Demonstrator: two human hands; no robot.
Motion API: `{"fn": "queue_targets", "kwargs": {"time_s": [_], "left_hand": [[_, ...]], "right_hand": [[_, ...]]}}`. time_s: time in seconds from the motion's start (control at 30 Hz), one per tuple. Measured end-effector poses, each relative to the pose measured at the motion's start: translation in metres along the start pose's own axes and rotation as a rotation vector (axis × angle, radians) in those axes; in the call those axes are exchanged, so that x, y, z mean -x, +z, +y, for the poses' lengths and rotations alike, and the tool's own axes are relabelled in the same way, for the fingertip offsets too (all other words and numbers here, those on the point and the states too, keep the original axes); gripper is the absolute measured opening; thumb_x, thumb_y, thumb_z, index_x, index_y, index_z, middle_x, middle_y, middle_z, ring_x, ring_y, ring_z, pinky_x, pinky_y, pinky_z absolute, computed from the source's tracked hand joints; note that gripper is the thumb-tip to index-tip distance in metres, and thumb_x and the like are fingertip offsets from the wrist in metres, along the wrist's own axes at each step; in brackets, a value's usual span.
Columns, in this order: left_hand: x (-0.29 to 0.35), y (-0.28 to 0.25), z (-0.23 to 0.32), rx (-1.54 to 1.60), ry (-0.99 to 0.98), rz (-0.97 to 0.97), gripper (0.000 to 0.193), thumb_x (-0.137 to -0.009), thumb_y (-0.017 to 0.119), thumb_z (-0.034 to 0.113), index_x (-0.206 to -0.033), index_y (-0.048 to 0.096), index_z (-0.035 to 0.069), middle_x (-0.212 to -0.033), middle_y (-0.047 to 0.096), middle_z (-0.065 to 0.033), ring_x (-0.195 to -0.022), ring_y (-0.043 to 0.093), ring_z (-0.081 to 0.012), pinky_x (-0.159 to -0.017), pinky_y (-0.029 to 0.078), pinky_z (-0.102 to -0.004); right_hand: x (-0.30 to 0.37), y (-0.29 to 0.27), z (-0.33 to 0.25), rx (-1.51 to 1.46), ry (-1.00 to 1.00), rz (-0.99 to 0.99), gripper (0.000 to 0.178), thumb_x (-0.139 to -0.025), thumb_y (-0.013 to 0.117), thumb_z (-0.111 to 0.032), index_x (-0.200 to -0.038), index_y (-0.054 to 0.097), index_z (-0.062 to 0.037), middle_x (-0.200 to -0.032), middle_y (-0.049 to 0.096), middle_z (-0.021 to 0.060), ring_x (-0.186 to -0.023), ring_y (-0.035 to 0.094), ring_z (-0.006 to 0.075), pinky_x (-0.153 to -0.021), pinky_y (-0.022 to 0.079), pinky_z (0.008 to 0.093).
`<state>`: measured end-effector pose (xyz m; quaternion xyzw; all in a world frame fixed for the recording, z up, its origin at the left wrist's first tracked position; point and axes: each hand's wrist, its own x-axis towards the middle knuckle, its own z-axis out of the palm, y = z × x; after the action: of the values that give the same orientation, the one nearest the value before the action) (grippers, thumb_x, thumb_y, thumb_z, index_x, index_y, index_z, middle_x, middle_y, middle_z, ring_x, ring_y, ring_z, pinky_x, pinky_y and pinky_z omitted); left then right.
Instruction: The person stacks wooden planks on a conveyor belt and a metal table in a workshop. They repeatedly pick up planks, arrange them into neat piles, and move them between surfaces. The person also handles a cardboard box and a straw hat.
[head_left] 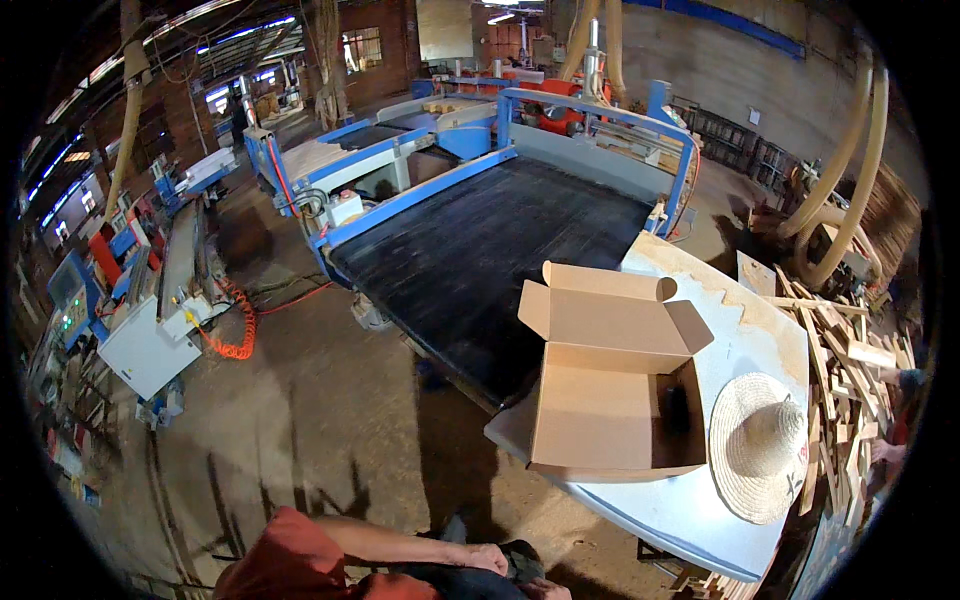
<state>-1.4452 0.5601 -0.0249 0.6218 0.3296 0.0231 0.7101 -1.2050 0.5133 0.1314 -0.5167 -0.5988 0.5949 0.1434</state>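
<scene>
At the lower edge, my left arm in a red sleeve reaches to the right. My left hand [485,558] is closed, its fingers curled near a dark, cloth-like thing [522,560]; what it holds, if anything, is hidden. My right hand [545,590] lies just right of it, mostly cut off by the picture's edge, so its fingers do not show clearly. Ahead to the right, an open cardboard box [585,410] with raised lid stands on a pale board [640,510]. A dark item [676,408] sits in its shadowed right side. Beside the box lies a straw hat [762,445].
A blue-framed machine [600,100] with a black conveyor bed [480,250] stands ahead. Left are a control cabinet [150,345] and a coiled orange hose [235,335]. Wood strips [845,390] pile up at right, near another person's hand [886,452].
</scene>
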Motion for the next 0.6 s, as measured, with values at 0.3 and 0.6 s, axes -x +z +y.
{"fn": "queue_targets", "kwargs": {"time_s": [0.3, 0.6], "left_hand": [[0.072, -0.043, 0.126, -0.006, -0.161, 0.089, 0.048, -0.091, 0.086, 0.039, -0.124, 0.079, 0.005, -0.117, 0.079, -0.0073, -0.103, 0.071, -0.0152, -0.089, 0.055, -0.0309], [0.298, -0.074, -0.024, 0.589, -0.738, 0.141, 0.026, -0.1, 0.074, 0.031, -0.097, 0.076, 0.006, -0.088, 0.07, -0.003, -0.074, 0.059, -0.0175, -0.069, 0.047, -0.0341]], "right_hand": [[0.045, 0.034, 0.038, -0.727, 0.121, 0.506, 0.046, -0.104, 0.066, -0.034, -0.14, 0.062, -0.0042, -0.147, 0.061, 0.0138, -0.134, 0.055, 0.0335, -0.107, 0.048, 0.0459], [0.135, 0.013, 0.108, -0.868, 0.424, 0.864, 0.023, -0.095, 0.066, -0.02, -0.107, 0.073, -0.0028, -0.077, 0.068, 0.0103, -0.066, 0.064, 0.0301, -0.065, 0.052, 0.0439]]}}
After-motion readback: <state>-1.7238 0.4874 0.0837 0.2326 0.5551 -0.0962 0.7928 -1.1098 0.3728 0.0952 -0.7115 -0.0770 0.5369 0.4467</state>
